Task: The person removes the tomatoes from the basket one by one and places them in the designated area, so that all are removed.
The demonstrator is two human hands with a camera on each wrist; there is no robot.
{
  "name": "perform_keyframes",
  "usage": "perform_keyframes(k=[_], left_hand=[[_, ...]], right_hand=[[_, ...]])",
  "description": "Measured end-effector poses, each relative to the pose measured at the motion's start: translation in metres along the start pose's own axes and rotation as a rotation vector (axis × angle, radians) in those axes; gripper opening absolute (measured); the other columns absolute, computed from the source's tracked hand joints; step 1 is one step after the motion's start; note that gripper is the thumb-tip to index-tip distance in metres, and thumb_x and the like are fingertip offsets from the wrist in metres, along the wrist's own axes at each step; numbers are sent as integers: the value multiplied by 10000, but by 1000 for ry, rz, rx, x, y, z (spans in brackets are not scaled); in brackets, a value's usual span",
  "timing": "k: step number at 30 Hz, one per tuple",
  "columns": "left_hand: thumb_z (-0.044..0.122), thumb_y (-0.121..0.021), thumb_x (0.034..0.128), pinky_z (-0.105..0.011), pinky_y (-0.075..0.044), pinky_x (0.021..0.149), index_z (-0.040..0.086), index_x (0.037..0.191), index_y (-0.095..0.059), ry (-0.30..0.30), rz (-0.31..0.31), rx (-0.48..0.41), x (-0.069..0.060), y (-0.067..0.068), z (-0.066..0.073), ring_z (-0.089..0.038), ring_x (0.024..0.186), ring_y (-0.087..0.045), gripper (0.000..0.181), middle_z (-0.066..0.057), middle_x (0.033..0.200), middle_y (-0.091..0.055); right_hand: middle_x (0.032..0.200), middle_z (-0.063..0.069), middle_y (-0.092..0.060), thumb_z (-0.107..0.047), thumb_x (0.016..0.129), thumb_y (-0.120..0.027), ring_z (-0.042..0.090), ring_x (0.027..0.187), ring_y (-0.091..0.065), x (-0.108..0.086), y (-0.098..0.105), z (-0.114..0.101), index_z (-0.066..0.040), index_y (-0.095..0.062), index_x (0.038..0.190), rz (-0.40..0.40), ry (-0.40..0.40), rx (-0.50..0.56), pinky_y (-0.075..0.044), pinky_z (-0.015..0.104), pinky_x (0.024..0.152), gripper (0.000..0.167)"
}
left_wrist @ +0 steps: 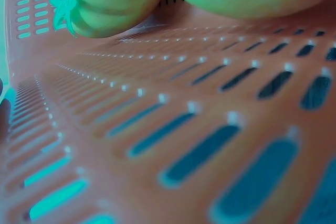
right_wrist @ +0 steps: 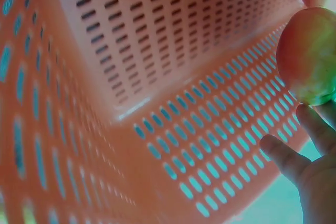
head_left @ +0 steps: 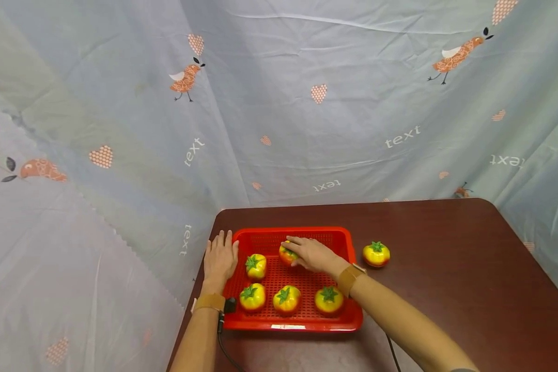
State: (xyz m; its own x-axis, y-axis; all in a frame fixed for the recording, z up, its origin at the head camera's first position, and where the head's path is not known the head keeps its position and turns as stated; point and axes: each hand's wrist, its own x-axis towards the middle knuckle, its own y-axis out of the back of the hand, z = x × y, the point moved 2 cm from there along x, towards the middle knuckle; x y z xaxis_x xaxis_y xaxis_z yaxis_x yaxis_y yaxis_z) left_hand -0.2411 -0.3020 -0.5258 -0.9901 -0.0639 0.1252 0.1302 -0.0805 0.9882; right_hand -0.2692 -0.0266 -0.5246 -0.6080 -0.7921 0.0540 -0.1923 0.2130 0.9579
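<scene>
Three near-row tomatoes point(head_left: 286, 300) are resting inside the red perforated basket point(head_left: 335, 326) on the bench point(head_left: 451, 268). Beyond them, a left-side tomato point(head_left: 259, 267) is sitting near the left hand point(head_left: 220, 261), which is lying straight-fingered beside the rim. The right hand point(head_left: 312, 254) is gripping a far-centre tomato point(head_left: 286, 256) from above and partly hiding it; a shallow grip could be letting it slip. Left-hand contact is remaining unclear.

A creased, pale blue-grey cloth point(head_left: 279, 103) hangs behind and to both sides of a dark reddish-brown table point(head_left: 446, 268) with rounded far corners. Orange birds point(head_left: 185, 81), small hearts point(head_left: 319, 93) and white lettering point(head_left: 402, 136) pattern the cloth.
</scene>
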Motion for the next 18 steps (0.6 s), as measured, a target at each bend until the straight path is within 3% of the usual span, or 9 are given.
perform_keyframes(k=[10, 18], left_hand=[[346, -310, 1064, -571, -166, 1206, 8, 1511, -326, -2, -15, 2, 0, 0, -1, -422, 1401, -353, 561, -255, 1553, -318], [338, -304, 1065, -570, -140, 1211, 3, 1515, -309, 6, -30, -9, 0, 0, 0, -428, 1410, -332, 561, -261, 1561, -295]], right_hand=[[1561, 142, -367, -289, 933, -651, 338, 1354, -475, -8, 26, 3, -129, -418, 1492, 47, 5, 33, -423, 565, 1070, 627], [1552, 157, -376, -278, 945, -633, 358, 1373, -442, -30, 73, 20, -104, -418, 1489, 181, 23, -11, -413, 587, 1067, 609]])
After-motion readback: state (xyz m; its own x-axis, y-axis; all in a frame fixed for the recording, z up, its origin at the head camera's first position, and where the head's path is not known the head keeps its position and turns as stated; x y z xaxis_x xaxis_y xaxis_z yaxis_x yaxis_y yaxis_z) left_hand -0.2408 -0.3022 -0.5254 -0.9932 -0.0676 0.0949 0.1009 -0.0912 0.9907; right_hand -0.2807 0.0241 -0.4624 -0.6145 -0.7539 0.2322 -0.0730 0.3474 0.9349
